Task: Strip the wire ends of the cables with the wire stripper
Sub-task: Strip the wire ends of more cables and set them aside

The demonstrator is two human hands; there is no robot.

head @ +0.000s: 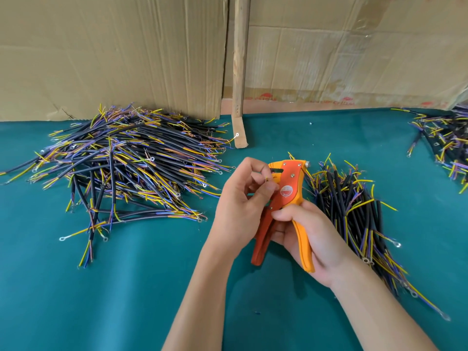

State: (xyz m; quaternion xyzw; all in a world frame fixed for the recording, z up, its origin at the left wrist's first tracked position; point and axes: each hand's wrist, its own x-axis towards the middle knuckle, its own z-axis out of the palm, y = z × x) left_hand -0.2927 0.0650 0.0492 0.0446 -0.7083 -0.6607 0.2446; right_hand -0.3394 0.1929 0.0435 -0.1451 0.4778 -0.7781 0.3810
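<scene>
The right hand point(307, 231) holds the stripper point(286, 196) upright by its handles above the green surface point(152, 274), grip clenched round the yellow one. The left hand point(243, 196) pinches a thin yellow wire end point(267, 178) at the tool's mouth. Cables point(121, 163) lie heaped to the left, with another pile point(354, 211) just right of the hands. They look light and limp, the cores thin and easily nicked; best held close to the tip, so the end feeds straight.
</scene>
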